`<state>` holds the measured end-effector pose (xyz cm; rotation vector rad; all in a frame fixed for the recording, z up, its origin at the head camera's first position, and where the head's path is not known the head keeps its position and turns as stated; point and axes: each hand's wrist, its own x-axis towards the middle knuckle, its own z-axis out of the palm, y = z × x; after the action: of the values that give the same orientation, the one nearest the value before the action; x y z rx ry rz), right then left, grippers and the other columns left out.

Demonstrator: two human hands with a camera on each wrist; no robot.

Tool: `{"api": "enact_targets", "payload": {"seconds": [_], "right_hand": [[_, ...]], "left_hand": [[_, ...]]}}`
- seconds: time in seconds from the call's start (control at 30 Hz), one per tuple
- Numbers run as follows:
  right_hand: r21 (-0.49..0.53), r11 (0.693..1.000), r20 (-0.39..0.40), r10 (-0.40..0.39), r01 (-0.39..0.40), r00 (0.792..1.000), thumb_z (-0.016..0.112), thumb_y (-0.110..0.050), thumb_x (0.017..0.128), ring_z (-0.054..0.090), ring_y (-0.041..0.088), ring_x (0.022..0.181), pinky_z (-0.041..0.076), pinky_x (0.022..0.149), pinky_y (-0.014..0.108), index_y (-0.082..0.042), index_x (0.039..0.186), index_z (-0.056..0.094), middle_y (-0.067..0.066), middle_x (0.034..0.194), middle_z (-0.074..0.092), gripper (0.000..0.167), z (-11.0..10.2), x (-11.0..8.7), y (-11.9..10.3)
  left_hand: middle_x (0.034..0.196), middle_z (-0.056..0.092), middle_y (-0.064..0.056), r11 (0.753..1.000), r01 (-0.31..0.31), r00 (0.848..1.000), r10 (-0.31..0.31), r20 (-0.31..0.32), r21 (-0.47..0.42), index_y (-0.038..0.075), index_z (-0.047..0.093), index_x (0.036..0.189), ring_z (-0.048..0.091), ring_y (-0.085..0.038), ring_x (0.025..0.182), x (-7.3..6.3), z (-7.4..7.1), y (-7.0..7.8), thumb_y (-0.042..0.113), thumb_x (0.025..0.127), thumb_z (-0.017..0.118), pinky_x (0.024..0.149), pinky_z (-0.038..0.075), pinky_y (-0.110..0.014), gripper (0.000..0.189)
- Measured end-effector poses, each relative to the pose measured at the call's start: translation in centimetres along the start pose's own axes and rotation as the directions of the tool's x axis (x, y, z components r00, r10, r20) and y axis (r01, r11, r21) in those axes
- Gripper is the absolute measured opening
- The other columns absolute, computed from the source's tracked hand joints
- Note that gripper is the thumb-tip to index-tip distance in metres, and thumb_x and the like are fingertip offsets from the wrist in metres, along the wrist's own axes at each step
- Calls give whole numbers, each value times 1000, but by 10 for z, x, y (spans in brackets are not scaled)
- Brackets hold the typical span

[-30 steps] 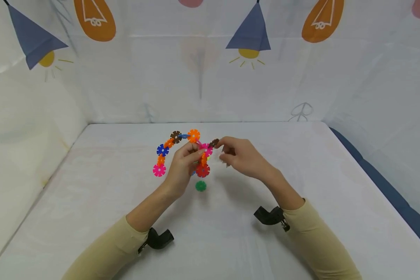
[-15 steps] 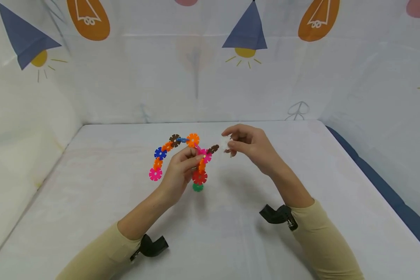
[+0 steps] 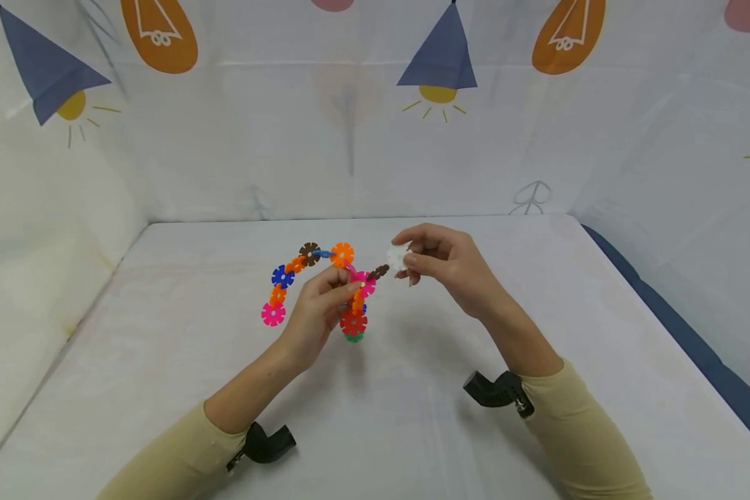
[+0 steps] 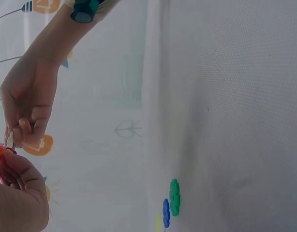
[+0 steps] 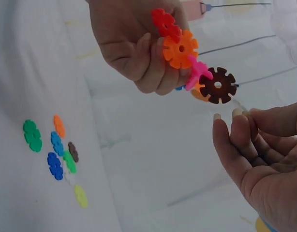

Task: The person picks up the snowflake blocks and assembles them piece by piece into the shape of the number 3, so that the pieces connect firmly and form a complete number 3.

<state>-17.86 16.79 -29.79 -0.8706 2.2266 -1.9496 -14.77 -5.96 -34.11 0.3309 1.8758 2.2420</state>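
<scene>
White notched plastic disc (image 3: 396, 258); left of it, brown notched plastic disc (image 3: 380, 271); farther left, pink notched plastic disc (image 3: 369, 282).

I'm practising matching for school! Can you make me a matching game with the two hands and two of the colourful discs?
Column one
1. Left hand
2. Right hand
3. Leftmost disc of the chain, head view
4. Chain disc nearest the right hand, head view

Column two
A. Pinching a white disc
B. Brown
C. Holding the chain
D. Pink

Right pairs: 1-C, 2-A, 3-D, 4-B.
</scene>
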Motion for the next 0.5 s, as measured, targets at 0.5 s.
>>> {"api": "enact_targets", "payload": {"seconds": [0.5], "right_hand": [[-31, 999, -39, -14, 13, 999, 60, 1, 94, 63, 27, 63, 61, 79, 44, 0, 117, 63, 10, 72, 60, 24, 11, -2, 0]], "left_hand": [[85, 52, -2, 987, -77, 997, 81, -20, 140, 4, 53, 96, 51, -15, 79, -5, 1, 2, 17, 100, 50, 71, 48, -25, 14]]}}
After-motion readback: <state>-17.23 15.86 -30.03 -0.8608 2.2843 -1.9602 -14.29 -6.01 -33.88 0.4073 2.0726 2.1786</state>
